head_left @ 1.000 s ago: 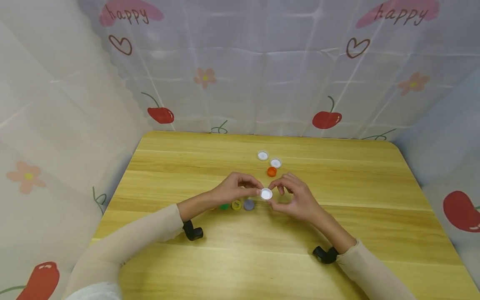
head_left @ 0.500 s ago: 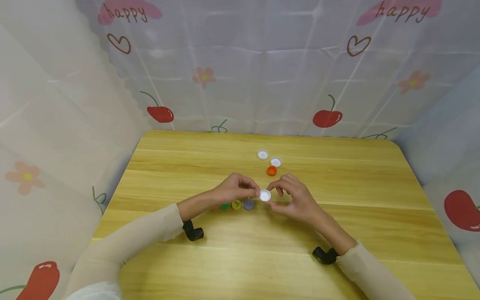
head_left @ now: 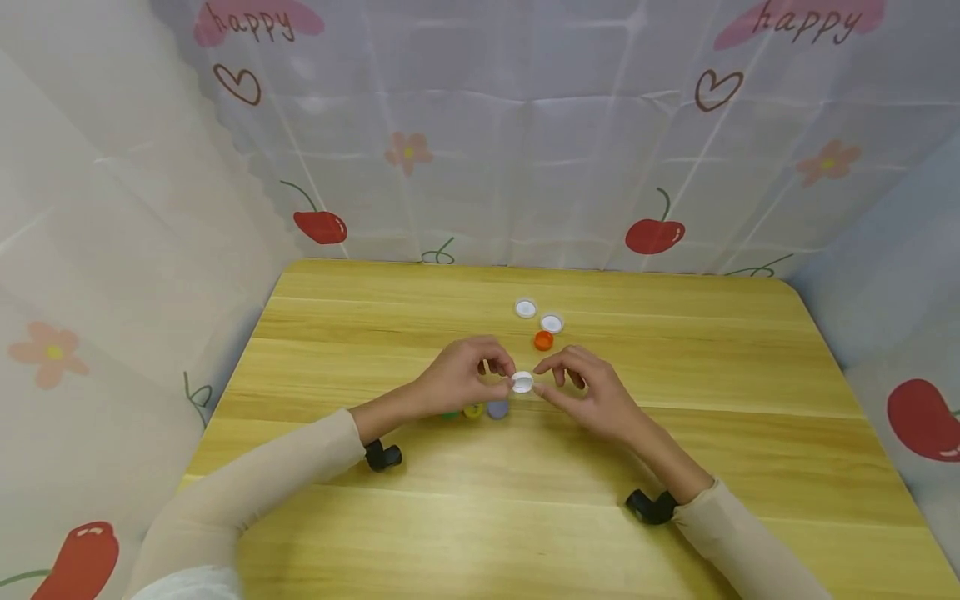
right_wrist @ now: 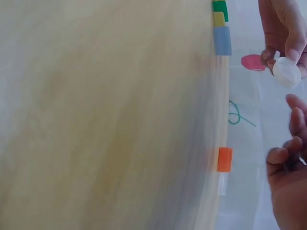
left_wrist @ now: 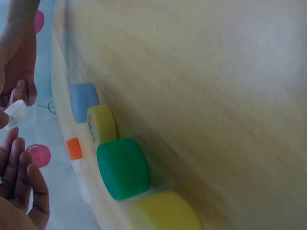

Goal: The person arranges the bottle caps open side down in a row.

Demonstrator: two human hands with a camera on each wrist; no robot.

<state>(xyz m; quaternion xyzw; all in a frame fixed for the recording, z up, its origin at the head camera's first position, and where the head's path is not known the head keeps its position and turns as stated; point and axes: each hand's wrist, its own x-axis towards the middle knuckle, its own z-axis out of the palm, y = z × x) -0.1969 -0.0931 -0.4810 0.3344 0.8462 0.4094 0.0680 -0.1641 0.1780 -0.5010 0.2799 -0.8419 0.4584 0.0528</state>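
Below centre, the left hand (head_left: 465, 377) pinches a white cap (head_left: 522, 382) edgewise, likely leaving its face clear, the right hand (head_left: 594, 396) spread nearby.

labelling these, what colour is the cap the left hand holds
The cap is white, clearest in the right wrist view.

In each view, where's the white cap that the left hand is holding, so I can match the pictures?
Head: white cap near the centre, below and left of the orange cap.
Left wrist: white cap near the left edge, above and left of the orange cap.
Right wrist: white cap near the right edge, above and right of the orange cap.
Shared landmark: the orange cap.
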